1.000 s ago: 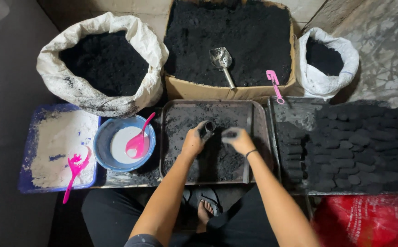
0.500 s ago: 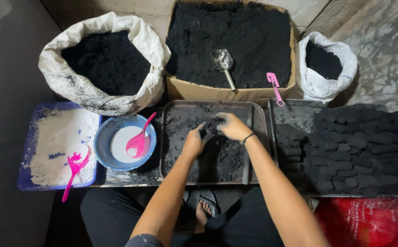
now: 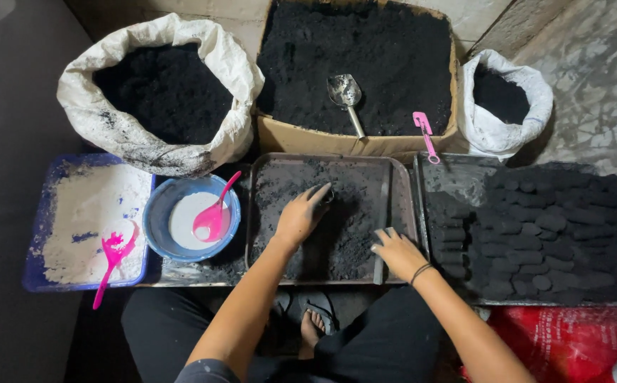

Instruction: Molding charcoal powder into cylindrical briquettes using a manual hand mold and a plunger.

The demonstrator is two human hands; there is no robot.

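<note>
In the middle of the grey metal tray (image 3: 266,177), on loose black powder (image 3: 347,245), our left hand (image 3: 300,216) wraps its fingers around a small dark tube (image 3: 327,195). Our right hand (image 3: 397,252) rests at the tray's near right corner, fingers curled on a thin grey rod (image 3: 379,234). A blue bowl (image 3: 154,230) sits left; black briquettes (image 3: 542,234) lie stacked right.

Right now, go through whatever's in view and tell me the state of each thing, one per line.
Left hand: grip closed around a small dark tube, over the metal tray.
Right hand: fingers on a metal rod lying in the tray.
Blue bowl: holds white liquid and a pink spoon.
Large sack: open, full of black powder.
Metal scoop: lying on black powder in the cardboard box.
</note>
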